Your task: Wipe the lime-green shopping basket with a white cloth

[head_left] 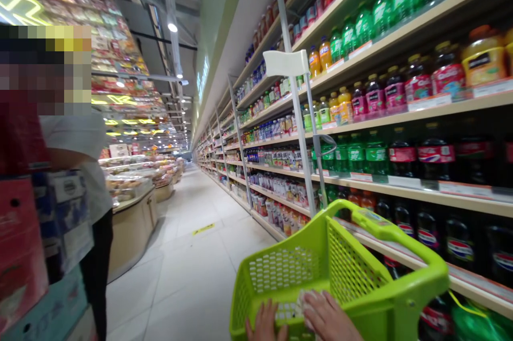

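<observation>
Both hands, left hand (265, 325) and right hand (326, 317), rest unclenched inside the green basket (320, 255), touching a pale packet (306, 303), with shelf bottles (401, 84) untouched.

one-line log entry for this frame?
left hand: on green cart rim | right hand: on rim | drinks shelf: right | person: left

both hands (304, 319) in green basket (340, 271) | drink shelves (401, 90) right (bottles) | person (80, 170) left
</observation>
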